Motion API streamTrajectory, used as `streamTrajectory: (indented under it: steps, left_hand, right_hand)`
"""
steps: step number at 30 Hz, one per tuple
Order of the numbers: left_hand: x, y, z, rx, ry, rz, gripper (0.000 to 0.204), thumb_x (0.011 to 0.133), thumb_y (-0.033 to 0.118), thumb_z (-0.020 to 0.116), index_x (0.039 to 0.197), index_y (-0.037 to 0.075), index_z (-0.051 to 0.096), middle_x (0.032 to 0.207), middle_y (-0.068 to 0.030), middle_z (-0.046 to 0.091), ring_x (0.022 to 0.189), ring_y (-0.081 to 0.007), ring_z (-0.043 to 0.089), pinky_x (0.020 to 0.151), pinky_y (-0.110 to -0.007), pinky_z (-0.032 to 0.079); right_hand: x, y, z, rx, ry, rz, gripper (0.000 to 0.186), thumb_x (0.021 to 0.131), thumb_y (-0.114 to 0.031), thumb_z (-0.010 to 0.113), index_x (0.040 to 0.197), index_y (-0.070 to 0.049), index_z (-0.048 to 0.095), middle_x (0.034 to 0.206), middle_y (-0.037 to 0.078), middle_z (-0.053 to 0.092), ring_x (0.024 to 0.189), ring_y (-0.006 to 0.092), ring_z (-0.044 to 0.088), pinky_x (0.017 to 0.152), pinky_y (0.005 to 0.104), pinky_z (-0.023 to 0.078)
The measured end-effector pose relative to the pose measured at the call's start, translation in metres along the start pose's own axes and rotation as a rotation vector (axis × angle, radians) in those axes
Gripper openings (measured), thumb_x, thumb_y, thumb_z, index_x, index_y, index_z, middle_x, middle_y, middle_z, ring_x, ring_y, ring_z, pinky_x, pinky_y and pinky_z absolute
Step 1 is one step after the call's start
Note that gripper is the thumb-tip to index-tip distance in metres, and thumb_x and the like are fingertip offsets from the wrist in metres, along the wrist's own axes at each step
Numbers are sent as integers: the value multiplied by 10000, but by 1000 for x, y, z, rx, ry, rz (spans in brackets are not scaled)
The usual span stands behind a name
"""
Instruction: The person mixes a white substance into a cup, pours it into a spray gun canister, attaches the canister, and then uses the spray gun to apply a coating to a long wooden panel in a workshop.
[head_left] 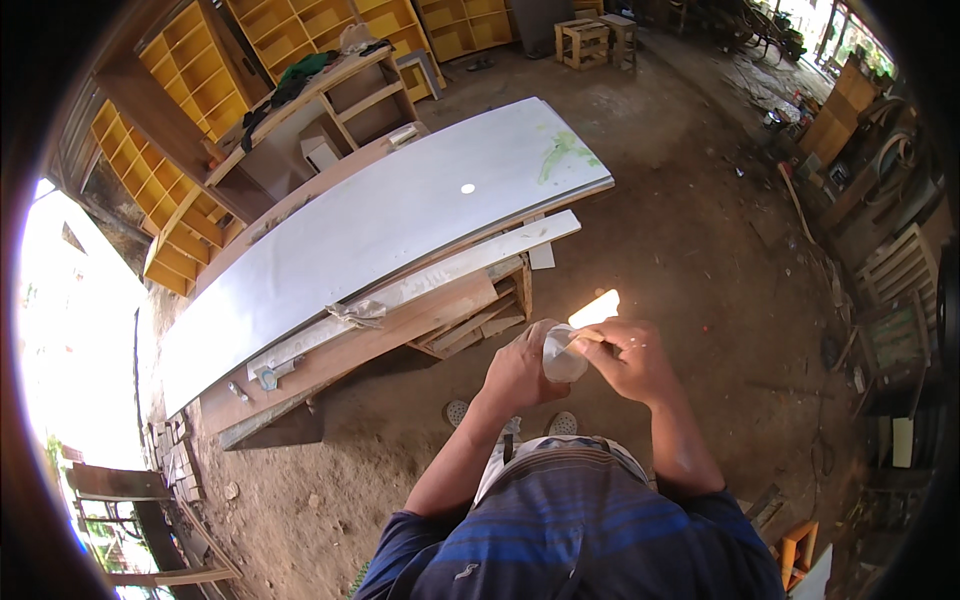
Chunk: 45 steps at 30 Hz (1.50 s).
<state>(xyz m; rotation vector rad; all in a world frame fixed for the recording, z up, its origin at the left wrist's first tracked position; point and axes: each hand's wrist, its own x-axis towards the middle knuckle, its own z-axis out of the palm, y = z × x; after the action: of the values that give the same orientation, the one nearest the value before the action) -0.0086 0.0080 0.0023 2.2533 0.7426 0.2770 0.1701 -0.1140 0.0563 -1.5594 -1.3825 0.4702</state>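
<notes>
My left hand (514, 370) grips a translucent pale cup-like container (558, 362) in front of my body. My right hand (630, 365) pinches a thin light wooden stick (582, 340) over its mouth; what is inside the container is hard to make out. A bright patch (593, 308) shows just beyond my hands. Ahead and to the left, a long white board (390, 210) with a green stain at its far end lies on a wooden workbench (390, 330), with a narrower white strip (530, 238), a bundled cloth (355, 315) and small items along its near side.
Yellow shelving units (175, 90) and a wooden cabinet (350, 100) stand at the back left, wooden crates (580, 45) at the back. Leaning boards and clutter (890, 290) line the right. The bench edge runs diagonally in front of me over a dirt-covered floor (740, 350).
</notes>
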Motion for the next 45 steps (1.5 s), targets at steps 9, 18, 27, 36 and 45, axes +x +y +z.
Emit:
streamTrajectory:
  steps: [9, 18, 27, 36, 45]
  left_hand:
    - [0, 4, -5, -28, -37, -75, 930, 642, 313, 937, 1462, 144, 532, 1310, -183, 715, 1200, -417, 696, 1012, -496, 567]
    - [-4, -4, -5, -52, 33, -41, 905, 630, 293, 920, 1432, 132, 532, 1285, -207, 721, 1174, -440, 699, 1010, -506, 567]
    - [-5, -4, -2, -36, 31, -36, 902, 630, 294, 922, 1426, 125, 534, 1259, -206, 726, 1165, -440, 701, 993, -505, 571]
    - [1, -6, 7, -30, -15, -6, 948, 631, 316, 941, 1451, 104, 515, 1238, -193, 731, 1138, -430, 710, 967, -505, 580]
    - [2, -5, 0, -18, -48, -61, 945, 630, 348, 923, 1447, 100, 519, 1294, -179, 714, 1155, -422, 707, 964, -497, 583]
  right_hand:
    - [-1, 0, -37, 186, 244, 10, 215, 1035, -142, 722, 1098, 44, 808, 769, 24, 693, 642, 56, 567, 550, 255, 414]
    - [-4, 0, -52, 350, 366, 93, 193, 1022, -100, 716, 1085, 64, 796, 714, -9, 639, 661, 46, 548, 603, 229, 401]
    - [-7, -7, -35, 57, 167, 29, 151, 994, -121, 758, 1059, -3, 826, 770, 35, 709, 670, 88, 606, 608, 257, 458]
    - [-4, 28, 28, -136, -66, -213, 146, 930, -156, 778, 1026, -52, 817, 897, 131, 787, 781, 336, 726, 709, 432, 580]
    - [4, 29, 15, -267, -179, -187, 149, 937, -147, 766, 1031, -48, 825, 918, 153, 791, 822, 322, 737, 715, 419, 574]
